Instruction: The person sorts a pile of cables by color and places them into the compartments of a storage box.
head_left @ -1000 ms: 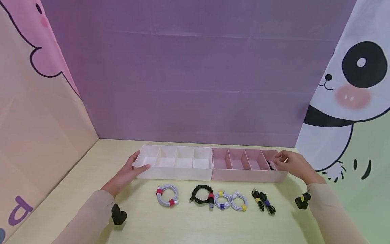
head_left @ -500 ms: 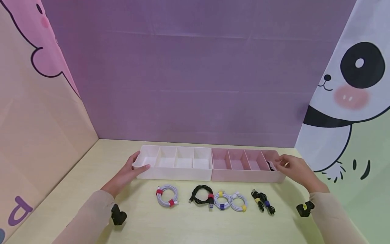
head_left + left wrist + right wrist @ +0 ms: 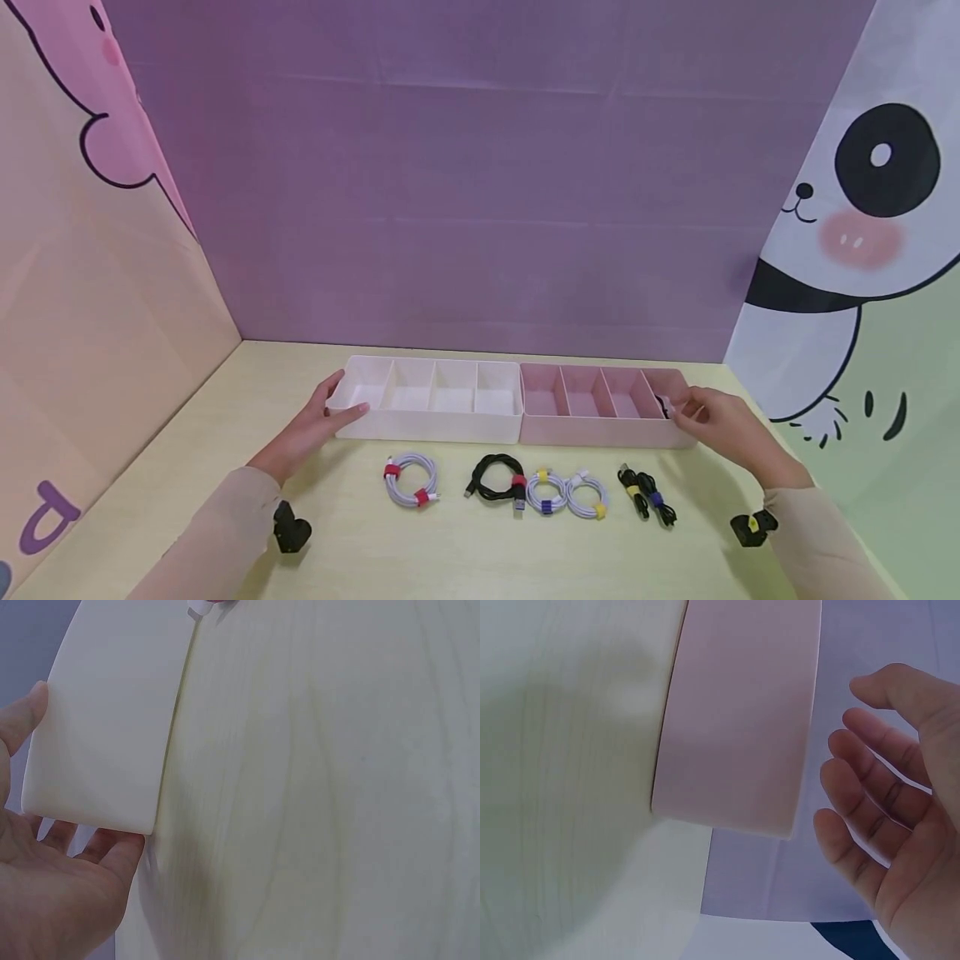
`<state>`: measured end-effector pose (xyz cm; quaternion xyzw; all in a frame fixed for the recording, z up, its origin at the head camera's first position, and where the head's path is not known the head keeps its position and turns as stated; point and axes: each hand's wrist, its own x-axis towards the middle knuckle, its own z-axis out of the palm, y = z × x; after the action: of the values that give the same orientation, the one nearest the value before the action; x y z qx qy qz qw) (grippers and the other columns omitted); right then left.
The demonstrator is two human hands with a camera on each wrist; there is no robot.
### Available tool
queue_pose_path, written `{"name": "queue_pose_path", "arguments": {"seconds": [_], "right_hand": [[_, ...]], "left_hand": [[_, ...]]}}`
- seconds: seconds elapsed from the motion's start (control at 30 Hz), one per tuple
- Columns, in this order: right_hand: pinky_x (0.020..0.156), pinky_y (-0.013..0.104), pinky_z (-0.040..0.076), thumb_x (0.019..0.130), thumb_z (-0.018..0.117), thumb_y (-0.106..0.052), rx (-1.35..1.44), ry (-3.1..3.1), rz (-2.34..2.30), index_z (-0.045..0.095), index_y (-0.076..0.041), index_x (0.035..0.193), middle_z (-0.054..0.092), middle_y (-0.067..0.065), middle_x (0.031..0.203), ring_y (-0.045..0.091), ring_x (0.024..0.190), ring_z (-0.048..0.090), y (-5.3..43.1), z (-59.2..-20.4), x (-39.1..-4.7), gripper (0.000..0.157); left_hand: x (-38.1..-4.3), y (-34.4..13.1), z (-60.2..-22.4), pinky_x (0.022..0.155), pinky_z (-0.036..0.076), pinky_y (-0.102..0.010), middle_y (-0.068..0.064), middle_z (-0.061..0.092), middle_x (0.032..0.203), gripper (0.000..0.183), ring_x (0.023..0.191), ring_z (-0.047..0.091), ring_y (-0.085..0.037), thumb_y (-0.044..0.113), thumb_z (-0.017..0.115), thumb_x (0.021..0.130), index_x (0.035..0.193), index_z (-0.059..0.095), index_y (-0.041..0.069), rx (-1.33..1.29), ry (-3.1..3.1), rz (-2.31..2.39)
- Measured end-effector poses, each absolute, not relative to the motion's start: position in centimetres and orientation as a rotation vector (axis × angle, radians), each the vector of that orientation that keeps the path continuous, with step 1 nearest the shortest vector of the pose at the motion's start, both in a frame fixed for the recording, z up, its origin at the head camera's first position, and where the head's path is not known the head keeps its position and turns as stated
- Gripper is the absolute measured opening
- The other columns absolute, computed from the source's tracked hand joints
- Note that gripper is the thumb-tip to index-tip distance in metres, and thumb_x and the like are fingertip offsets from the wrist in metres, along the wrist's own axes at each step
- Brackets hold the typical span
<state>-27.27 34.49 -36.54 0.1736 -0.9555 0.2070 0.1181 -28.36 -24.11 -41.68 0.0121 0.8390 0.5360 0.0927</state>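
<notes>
My left hand (image 3: 318, 421) holds the left end of a white divided box (image 3: 427, 427), thumb over its front wall and fingers at the end wall; the left wrist view shows the hand (image 3: 67, 889) at that corner. My right hand (image 3: 727, 425) is over the right end of a pink divided box (image 3: 592, 432), which butts against the white one. In the right wrist view the fingers of that hand (image 3: 907, 802) are loosely bent, hold nothing and stand apart from the box. A black cable (image 3: 662, 407) shows partly in the pink box's rightmost compartment.
In front of the boxes lie coiled cables: a white one with red ties (image 3: 411, 481), a black one with a red tie (image 3: 497, 477), two smaller white coils (image 3: 547, 492), and two black bundles (image 3: 647, 496). A purple backdrop (image 3: 480, 208) stands behind the table.
My right hand has drawn slightly down and forward toward the front corner of the pink box. The left hand, boxes and cables stay where they were.
</notes>
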Motion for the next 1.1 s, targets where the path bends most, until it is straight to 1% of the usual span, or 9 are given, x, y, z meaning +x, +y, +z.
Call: {"name": "queue_pose_path", "arguments": {"seconds": [0.13, 0.23, 0.37, 0.5, 0.6, 0.7, 0.83, 0.93, 1.1], "right_hand": [[0.065, 0.034, 0.052, 0.094, 0.07, -0.017, 0.548, -2.758, 0.582, 0.071, -0.006, 0.098, 0.065, -0.004, 0.082, 0.013, 0.073, 0.058, 34.2, -36.7, -27.0, 0.012], [0.063, 0.031, 0.05, 0.091, 0.071, -0.012, 0.571, -2.744, 0.568, 0.071, -0.007, 0.096, 0.064, -0.005, 0.082, 0.012, 0.072, 0.056, 34.2, -36.9, -26.8, 0.007], [0.061, 0.029, 0.049, 0.089, 0.071, -0.009, 0.587, -2.748, 0.563, 0.071, -0.009, 0.095, 0.063, -0.007, 0.081, 0.009, 0.071, 0.054, 34.0, -37.2, -26.4, 0.006], [0.062, 0.028, 0.048, 0.09, 0.071, -0.01, 0.586, -2.751, 0.563, 0.07, -0.013, 0.096, 0.062, -0.009, 0.081, 0.008, 0.071, 0.053, 33.8, -37.4, -25.9, 0.006], [0.063, 0.028, 0.049, 0.09, 0.071, -0.01, 0.591, -2.751, 0.565, 0.071, -0.013, 0.097, 0.062, -0.01, 0.081, 0.007, 0.071, 0.054, 33.7, -37.5, -25.7, 0.007], [0.063, 0.028, 0.049, 0.091, 0.072, -0.011, 0.599, -2.749, 0.57, 0.071, -0.012, 0.097, 0.062, -0.01, 0.081, 0.006, 0.071, 0.054, 33.7, -37.6, -25.5, 0.006], [0.061, 0.027, 0.048, 0.09, 0.072, -0.012, 0.599, -2.76, 0.574, 0.071, -0.012, 0.096, 0.062, -0.01, 0.08, 0.006, 0.07, 0.053, 33.6, -37.9, -25.2, 0.006], [0.06, 0.027, 0.048, 0.091, 0.072, -0.014, 0.594, -2.788, 0.586, 0.07, -0.013, 0.096, 0.062, -0.011, 0.08, 0.006, 0.069, 0.053, 33.4, -38.1, -24.9, 0.005], [0.059, 0.027, 0.048, 0.092, 0.073, -0.018, 0.602, -2.824, 0.61, 0.069, -0.013, 0.096, 0.06, -0.011, 0.079, 0.006, 0.069, 0.052, 33.1, -38.4, -24.4, 0.008]], "left_hand": [[-28.4, -24.1, -41.6, 0.11, 0.025, -0.067, -0.016, -0.008, 0.166, 0.109, 0.138, 0.025, -0.043, 0.06, 0.064, 0.092, 0.161, -0.011, 0.022, 0.045, 2.486, 1.599], [-28.4, -24.2, -41.6, 0.111, 0.023, -0.068, -0.015, -0.008, 0.166, 0.109, 0.141, 0.021, -0.044, 0.061, 0.064, 0.091, 0.161, -0.011, 0.023, 0.035, 2.482, 1.593], [-28.3, -24.2, -41.6, 0.111, 0.02, -0.069, -0.014, -0.01, 0.166, 0.109, 0.143, 0.017, -0.045, 0.063, 0.063, 0.09, 0.161, -0.011, 0.024, 0.031, 2.481, 1.581], [-28.3, -24.2, -41.5, 0.111, 0.021, -0.069, -0.015, -0.009, 0.166, 0.109, 0.142, 0.019, -0.045, 0.063, 0.063, 0.091, 0.161, -0.011, 0.024, 0.037, 2.484, 1.581], [-28.2, -24.2, -41.4, 0.11, 0.023, -0.068, -0.014, -0.008, 0.166, 0.109, 0.141, 0.022, -0.044, 0.062, 0.063, 0.091, 0.161, -0.011, 0.023, 0.042, 2.486, 1.586], [-28.2, -24.2, -41.4, 0.11, 0.022, -0.068, -0.015, -0.008, 0.166, 0.108, 0.141, 0.021, -0.044, 0.061, 0.063, 0.092, 0.161, -0.011, 0.023, 0.042, 2.487, 1.587], [-28.3, -24.2, -41.6, 0.11, 0.024, -0.068, -0.016, -0.008, 0.166, 0.106, 0.14, 0.023, -0.045, 0.056, 0.063, 0.094, 0.161, -0.011, 0.021, 0.046, 2.478, 1.606], [-28.4, -24.1, -41.8, 0.109, 0.028, -0.066, -0.017, -0.007, 0.166, 0.103, 0.136, 0.027, -0.043, 0.051, 0.063, 0.096, 0.161, -0.011, 0.02, 0.053, 2.474, 1.622], [-28.4, -24.1, -42.0, 0.109, 0.029, -0.065, -0.015, -0.005, 0.166, 0.102, 0.134, 0.03, -0.041, 0.05, 0.063, 0.096, 0.161, -0.01, 0.021, 0.046, 2.477, 1.637]]}}
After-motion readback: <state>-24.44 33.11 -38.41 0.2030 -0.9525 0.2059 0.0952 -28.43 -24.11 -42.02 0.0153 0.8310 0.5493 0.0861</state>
